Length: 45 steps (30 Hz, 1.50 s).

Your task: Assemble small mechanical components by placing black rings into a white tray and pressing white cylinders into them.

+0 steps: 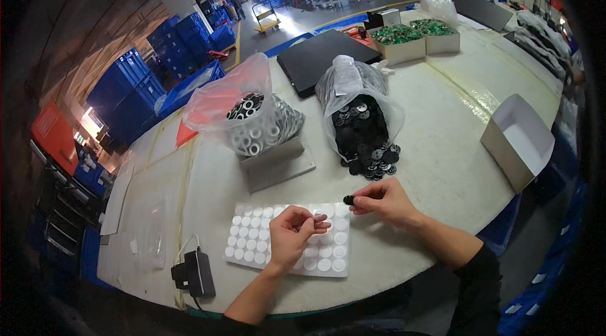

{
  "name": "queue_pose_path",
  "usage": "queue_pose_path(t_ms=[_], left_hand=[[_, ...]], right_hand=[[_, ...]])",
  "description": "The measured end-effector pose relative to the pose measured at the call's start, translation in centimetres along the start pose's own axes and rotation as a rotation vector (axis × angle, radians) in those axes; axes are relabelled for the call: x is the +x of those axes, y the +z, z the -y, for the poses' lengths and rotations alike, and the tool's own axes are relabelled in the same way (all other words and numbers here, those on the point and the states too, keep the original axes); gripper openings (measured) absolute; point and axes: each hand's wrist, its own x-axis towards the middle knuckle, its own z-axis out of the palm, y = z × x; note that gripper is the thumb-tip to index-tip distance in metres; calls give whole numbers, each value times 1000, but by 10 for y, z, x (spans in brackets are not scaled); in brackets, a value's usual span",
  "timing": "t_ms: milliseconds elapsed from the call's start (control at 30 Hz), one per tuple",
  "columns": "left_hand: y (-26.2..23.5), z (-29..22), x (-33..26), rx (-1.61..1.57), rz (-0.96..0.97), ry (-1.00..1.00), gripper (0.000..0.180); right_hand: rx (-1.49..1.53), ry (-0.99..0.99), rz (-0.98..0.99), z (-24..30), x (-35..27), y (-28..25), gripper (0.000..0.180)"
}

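While visible: two hands (341, 219), two bags (303, 115).

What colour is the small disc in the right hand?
Black, seen in the head view: the small disc held by the right hand.

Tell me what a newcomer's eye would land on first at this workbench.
Mid-table, a clear bag spills small black discs toward the person; left of it a second bag of pale rings sits on a grey block. At the near edge, the right hand pinches one black disc, while the left hand rests over a sheet of white round pads.
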Motion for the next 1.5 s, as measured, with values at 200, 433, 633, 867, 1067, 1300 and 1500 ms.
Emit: queue_pose_path(t_ms=[200, 433, 633, 867, 1067, 1300, 1500], left_hand=[[3, 2, -4, 52, -24, 100, 4], [11, 19, -11, 81, -46, 17, 9], [13, 27, -5, 105, -60, 101, 7], [13, 29, -9, 69, -36, 44, 7], [15, 23, -12, 72, -61, 31, 13], [15, 20, -13, 18, -20, -16, 18], [12, 24, -13, 33, 18, 1, 17]], right_hand=[[36, -11, -1, 4, -12, 14, 18], [91, 15, 0, 1, -16, 24, 18], [4, -1, 56, -6, -16, 27, 17], [10, -3, 130, -12, -16, 27, 19], [-59, -60, 154, -7, -20, 29, 21], [-142, -45, 122, -8, -20, 28, 15], [-252, -212, 87, -12, -24, 30, 14]])
